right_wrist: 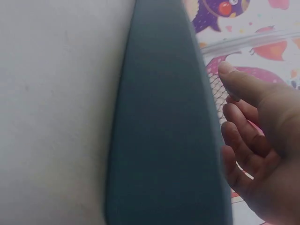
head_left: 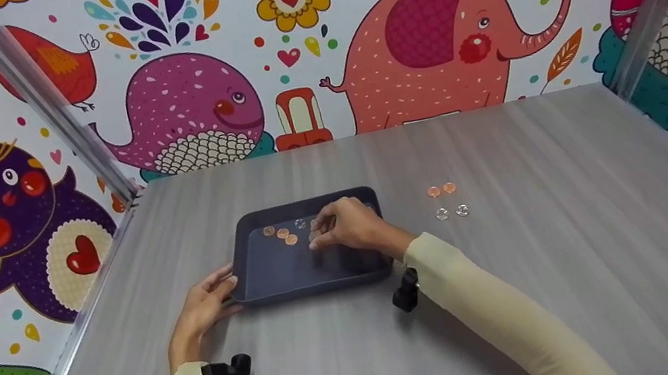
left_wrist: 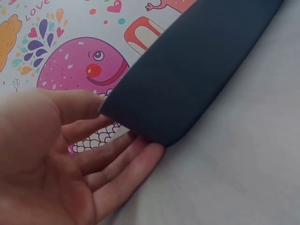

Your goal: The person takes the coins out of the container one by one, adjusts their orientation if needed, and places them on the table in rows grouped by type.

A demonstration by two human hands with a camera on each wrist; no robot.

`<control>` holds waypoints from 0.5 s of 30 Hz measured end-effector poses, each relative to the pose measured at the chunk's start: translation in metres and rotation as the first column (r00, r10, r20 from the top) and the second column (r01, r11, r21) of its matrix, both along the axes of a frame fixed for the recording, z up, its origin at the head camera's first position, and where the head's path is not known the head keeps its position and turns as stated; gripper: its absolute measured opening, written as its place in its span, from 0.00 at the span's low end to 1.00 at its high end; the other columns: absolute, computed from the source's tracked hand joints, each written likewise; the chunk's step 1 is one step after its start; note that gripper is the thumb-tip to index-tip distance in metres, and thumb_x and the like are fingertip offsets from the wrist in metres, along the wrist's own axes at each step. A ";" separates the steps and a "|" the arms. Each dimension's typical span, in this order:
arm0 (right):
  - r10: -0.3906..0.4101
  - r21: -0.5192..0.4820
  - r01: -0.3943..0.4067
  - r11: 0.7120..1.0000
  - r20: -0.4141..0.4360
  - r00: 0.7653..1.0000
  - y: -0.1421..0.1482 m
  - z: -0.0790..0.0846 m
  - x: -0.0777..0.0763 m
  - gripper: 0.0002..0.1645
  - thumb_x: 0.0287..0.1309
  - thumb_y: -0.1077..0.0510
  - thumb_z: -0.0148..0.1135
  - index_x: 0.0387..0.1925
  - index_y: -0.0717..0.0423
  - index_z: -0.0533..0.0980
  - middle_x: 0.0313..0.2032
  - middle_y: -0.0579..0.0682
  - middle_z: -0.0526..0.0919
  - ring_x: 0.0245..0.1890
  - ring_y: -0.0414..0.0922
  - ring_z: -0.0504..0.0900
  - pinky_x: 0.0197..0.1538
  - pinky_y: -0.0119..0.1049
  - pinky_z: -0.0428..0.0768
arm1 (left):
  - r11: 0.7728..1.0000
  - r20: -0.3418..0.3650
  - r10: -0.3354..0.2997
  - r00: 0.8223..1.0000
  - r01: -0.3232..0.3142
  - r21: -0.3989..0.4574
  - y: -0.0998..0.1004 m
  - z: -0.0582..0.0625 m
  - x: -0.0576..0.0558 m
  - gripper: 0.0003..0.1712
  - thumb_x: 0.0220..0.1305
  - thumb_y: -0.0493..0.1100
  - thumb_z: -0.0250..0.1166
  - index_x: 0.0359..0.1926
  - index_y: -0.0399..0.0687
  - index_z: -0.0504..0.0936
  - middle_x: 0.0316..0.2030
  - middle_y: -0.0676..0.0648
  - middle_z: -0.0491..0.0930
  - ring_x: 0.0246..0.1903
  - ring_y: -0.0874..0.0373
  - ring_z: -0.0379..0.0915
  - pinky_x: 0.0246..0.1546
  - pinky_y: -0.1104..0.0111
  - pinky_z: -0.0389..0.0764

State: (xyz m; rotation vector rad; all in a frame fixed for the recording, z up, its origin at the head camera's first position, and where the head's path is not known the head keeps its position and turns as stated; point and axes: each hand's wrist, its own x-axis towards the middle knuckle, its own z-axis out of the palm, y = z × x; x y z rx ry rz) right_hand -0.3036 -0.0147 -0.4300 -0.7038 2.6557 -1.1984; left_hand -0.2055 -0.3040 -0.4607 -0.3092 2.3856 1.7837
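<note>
A dark rectangular tray (head_left: 317, 288) sits on the table. My left hand (head_left: 207, 306) grips its left end; in the left wrist view the thumb lies at the rim and the fingers press the outer wall (left_wrist: 173, 79). My right hand (head_left: 344, 225) reaches over the tray with bent fingers. A clear gem-like piece seems to be at its fingertips, but whether they pinch it is unclear. In the right wrist view the tray wall (right_wrist: 164, 117) hides what lies below that hand (right_wrist: 267, 131). Inside are three orange discs (head_left: 283, 233) and a clear piece (head_left: 300, 223).
Right of the tray, two orange discs (head_left: 442, 190) lie above two clear pieces (head_left: 452, 212) on the grey table (head_left: 557, 244). A wall with printed cartoon animals (head_left: 428, 61) stands behind, and metal posts (head_left: 44, 101) rise at the sides.
</note>
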 end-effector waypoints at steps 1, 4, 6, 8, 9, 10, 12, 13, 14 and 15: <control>0.008 -0.004 -0.008 1.000 -0.015 1.000 0.002 0.003 0.002 0.18 0.47 0.48 0.80 0.39 0.49 0.87 0.36 0.44 0.88 0.33 0.39 0.80 0.37 0.31 0.80 | 1.000 0.000 0.000 1.000 0.000 0.003 0.000 0.000 0.000 0.30 0.78 0.40 0.52 0.76 0.37 0.59 0.71 0.28 0.63 0.62 0.43 0.74 0.53 0.61 0.85; 0.032 -0.022 -0.034 0.999 -0.064 0.997 0.009 0.013 0.007 0.18 0.48 0.48 0.80 0.40 0.50 0.87 0.36 0.45 0.88 0.33 0.39 0.81 0.37 0.32 0.81 | 1.000 0.005 -0.010 1.000 0.010 0.005 -0.001 0.001 0.000 0.31 0.78 0.40 0.51 0.76 0.36 0.57 0.72 0.28 0.60 0.66 0.38 0.70 0.55 0.61 0.84; 0.046 -0.044 -0.050 0.998 -0.088 0.995 0.013 0.020 0.011 0.18 0.49 0.48 0.79 0.41 0.51 0.87 0.36 0.46 0.87 0.33 0.39 0.81 0.36 0.32 0.81 | 1.000 0.012 -0.009 1.000 0.009 0.007 -0.001 0.001 0.000 0.31 0.78 0.40 0.51 0.76 0.36 0.57 0.73 0.28 0.58 0.67 0.37 0.68 0.55 0.61 0.84; 0.047 -0.066 -0.053 0.996 -0.095 0.994 0.017 0.025 0.015 0.18 0.49 0.48 0.79 0.41 0.51 0.87 0.35 0.46 0.87 0.33 0.40 0.80 0.35 0.31 0.81 | 1.000 0.016 -0.009 1.000 0.008 0.008 -0.001 0.000 0.000 0.31 0.78 0.40 0.51 0.76 0.36 0.57 0.73 0.28 0.58 0.67 0.38 0.68 0.55 0.61 0.84; 0.047 -0.077 -0.054 0.996 -0.096 0.994 0.019 0.027 0.017 0.18 0.49 0.49 0.79 0.41 0.51 0.87 0.35 0.46 0.87 0.32 0.40 0.80 0.35 0.31 0.80 | 1.000 0.014 -0.013 1.000 0.013 0.009 -0.002 0.000 0.000 0.31 0.78 0.40 0.51 0.76 0.35 0.56 0.73 0.27 0.58 0.66 0.38 0.69 0.55 0.61 0.84; 0.047 -0.086 -0.056 0.995 -0.098 0.994 0.021 0.029 0.019 0.18 0.49 0.49 0.79 0.41 0.51 0.87 0.35 0.46 0.86 0.32 0.40 0.79 0.34 0.30 0.80 | 1.000 0.014 -0.010 1.000 0.010 0.011 -0.002 0.000 0.000 0.31 0.78 0.40 0.51 0.76 0.35 0.57 0.73 0.27 0.58 0.65 0.39 0.70 0.55 0.62 0.84; 0.042 -0.104 -0.052 0.993 -0.097 0.994 0.027 0.032 0.023 0.18 0.49 0.50 0.79 0.42 0.52 0.87 0.35 0.47 0.86 0.32 0.40 0.78 0.34 0.29 0.79 | 1.000 0.013 -0.008 1.000 0.008 0.012 -0.002 -0.001 0.000 0.31 0.78 0.39 0.50 0.76 0.35 0.57 0.72 0.27 0.59 0.64 0.41 0.71 0.54 0.62 0.85; 0.036 -0.110 -0.048 0.993 -0.104 0.994 0.030 0.033 0.026 0.18 0.49 0.50 0.79 0.42 0.52 0.87 0.35 0.47 0.85 0.31 0.40 0.78 0.34 0.29 0.78 | 1.000 0.012 -0.009 1.000 0.009 0.011 -0.002 -0.001 -0.001 0.31 0.78 0.39 0.50 0.76 0.35 0.57 0.72 0.26 0.59 0.64 0.42 0.72 0.54 0.62 0.85; 0.031 -0.117 -0.045 0.992 -0.112 0.993 0.034 0.034 0.028 0.18 0.49 0.50 0.79 0.41 0.52 0.87 0.35 0.47 0.85 0.31 0.40 0.78 0.33 0.29 0.78 | 1.000 0.010 -0.010 1.000 0.009 0.011 -0.001 -0.001 -0.001 0.31 0.78 0.39 0.50 0.76 0.34 0.57 0.72 0.26 0.59 0.64 0.42 0.72 0.53 0.62 0.85; 0.027 -0.128 -0.042 0.991 -0.119 0.992 0.038 0.035 0.030 0.18 0.49 0.50 0.79 0.42 0.53 0.87 0.35 0.48 0.85 0.31 0.40 0.78 0.34 0.28 0.78 | 1.000 0.008 -0.011 1.000 0.011 0.011 -0.001 -0.001 -0.001 0.31 0.78 0.39 0.50 0.76 0.34 0.56 0.72 0.26 0.59 0.64 0.42 0.72 0.53 0.62 0.85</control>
